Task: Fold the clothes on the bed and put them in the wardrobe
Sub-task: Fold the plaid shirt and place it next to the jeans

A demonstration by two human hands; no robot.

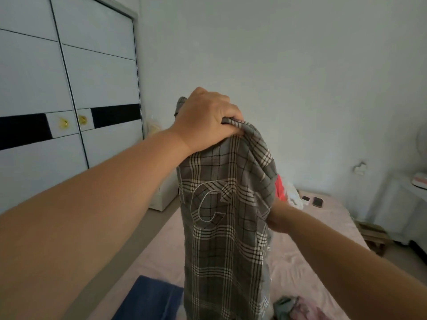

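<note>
A grey plaid shirt (221, 239) with a large outlined letter C hangs upright in the air over the bed (318, 257). My left hand (205, 121) is raised and clenched on the shirt's top edge. My right hand (273, 218) reaches in from the right at mid height, with its fingers hidden behind the shirt's side, apparently gripping it. The white wardrobe (69, 93) with sliding doors, a black band and gold knobs stands shut at the left. A blue folded garment (150, 299) lies on the bed's near edge.
A red and white heap of clothes (286, 192) lies at the bed's far end, with two dark phones (317, 201) beside it. More crumpled clothes (298, 308) lie at the bottom right. A white cabinet (402, 204) stands at the right, a small white box (164, 195) near the wardrobe.
</note>
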